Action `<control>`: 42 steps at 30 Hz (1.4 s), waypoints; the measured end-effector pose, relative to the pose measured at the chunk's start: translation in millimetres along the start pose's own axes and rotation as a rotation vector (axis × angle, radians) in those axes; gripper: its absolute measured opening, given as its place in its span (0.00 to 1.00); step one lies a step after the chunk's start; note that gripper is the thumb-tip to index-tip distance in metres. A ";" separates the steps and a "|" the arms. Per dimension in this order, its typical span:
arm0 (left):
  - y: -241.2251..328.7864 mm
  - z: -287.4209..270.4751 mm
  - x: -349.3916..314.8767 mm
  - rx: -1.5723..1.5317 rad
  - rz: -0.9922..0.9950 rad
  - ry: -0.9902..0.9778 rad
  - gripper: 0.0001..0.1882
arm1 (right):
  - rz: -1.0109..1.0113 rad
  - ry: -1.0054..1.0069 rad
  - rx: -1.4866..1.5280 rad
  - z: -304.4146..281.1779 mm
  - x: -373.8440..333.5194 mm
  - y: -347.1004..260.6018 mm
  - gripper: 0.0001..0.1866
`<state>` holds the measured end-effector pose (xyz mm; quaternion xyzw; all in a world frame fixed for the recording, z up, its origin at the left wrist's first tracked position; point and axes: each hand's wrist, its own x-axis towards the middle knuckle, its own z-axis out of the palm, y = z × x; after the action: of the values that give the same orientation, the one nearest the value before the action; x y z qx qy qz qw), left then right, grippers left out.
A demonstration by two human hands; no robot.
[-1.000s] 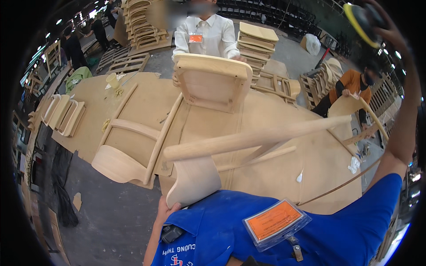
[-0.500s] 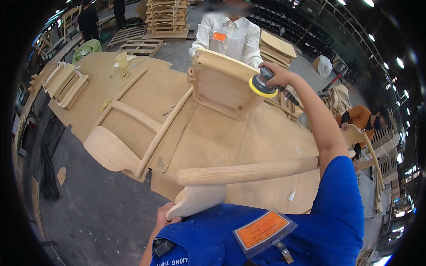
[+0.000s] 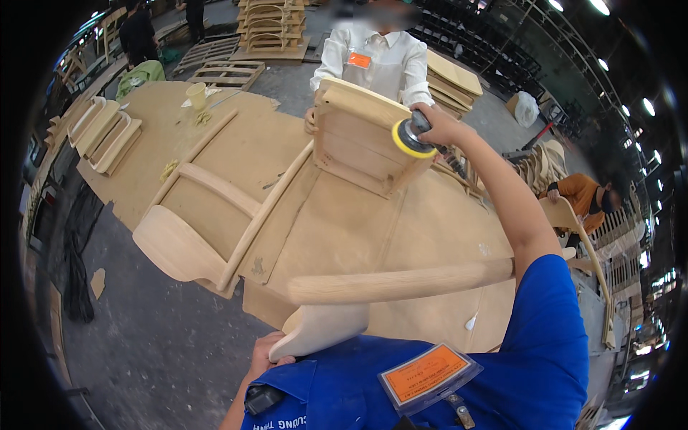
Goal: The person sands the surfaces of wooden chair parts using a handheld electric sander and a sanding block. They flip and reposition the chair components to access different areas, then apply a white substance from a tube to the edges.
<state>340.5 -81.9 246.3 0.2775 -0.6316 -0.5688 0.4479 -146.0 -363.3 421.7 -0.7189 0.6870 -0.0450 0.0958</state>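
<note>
Head view: across the lower centre, a thick, round, pale wooden rail (image 3: 401, 283) hides part of the brown, sheet-covered tabletop (image 3: 344, 229). At left lies a pale wooden chair frame (image 3: 218, 188); beyond it are several pale, round-cornered wooden pieces (image 3: 107, 136) and a yellowish cup (image 3: 196, 95). At upper centre, a co-worker in a white shirt (image 3: 398, 61) holds up a tilted, squarish, pale wooden seat (image 3: 358, 143), underside showing.

The right hand (image 3: 446, 127) grips a round, black sander with a yellow rim (image 3: 413, 137), overlapping the seat's right side; whether they touch, I cannot tell. At lower centre, the left hand (image 3: 266, 355) grasps the left edge of a smooth, curved, pale wooden backrest (image 3: 326, 331), just below the rail.
</note>
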 end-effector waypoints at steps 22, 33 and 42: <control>-4.1 -16.1 7.3 0.110 0.092 -0.150 0.17 | -0.026 0.082 0.007 14.5 -16.0 25.3 0.40; -5.6 -17.9 9.9 0.111 0.076 -0.150 0.16 | 0.025 0.035 -0.004 5.2 -5.7 4.6 0.40; -4.1 -19.7 14.0 0.107 0.065 -0.132 0.15 | 0.089 0.062 0.008 8.0 7.5 7.6 0.40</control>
<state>350.9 -104.0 244.9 0.2421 -0.6979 -0.5365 0.4079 -151.5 -370.5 411.8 -0.6856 0.7207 -0.0656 0.0791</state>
